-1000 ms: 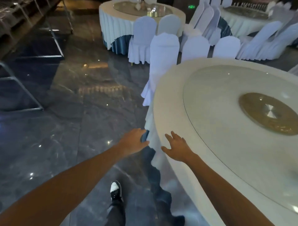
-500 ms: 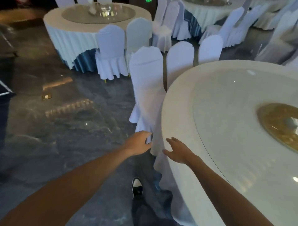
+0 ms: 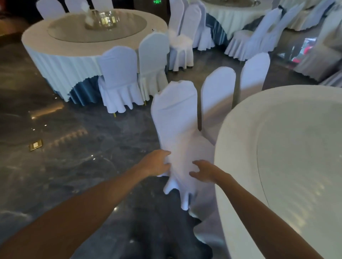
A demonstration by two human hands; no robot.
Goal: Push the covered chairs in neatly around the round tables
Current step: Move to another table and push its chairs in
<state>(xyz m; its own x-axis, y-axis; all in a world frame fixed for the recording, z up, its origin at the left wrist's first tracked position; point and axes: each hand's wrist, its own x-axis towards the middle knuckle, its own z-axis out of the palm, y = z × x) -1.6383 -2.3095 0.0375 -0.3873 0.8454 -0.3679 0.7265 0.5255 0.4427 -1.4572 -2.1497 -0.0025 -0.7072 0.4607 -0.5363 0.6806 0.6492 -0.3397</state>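
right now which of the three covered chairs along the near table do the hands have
The nearest chair, first in the row: left hand grips its cover's edge, right hand reaches its seat. The other two stand beyond, untouched.

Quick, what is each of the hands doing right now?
Left hand: grips the white cover of the nearest chair.
Right hand: open, fingers spread at the same cover, holding nothing.

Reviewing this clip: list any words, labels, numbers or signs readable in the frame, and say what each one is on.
No text can be read.
Green lit sign on the dark far wall: glows, but its marks are too small and blurred to read.
Red and white panel at the right edge: blurred, no letters legible.
Chair covers and tablecloths show no print.
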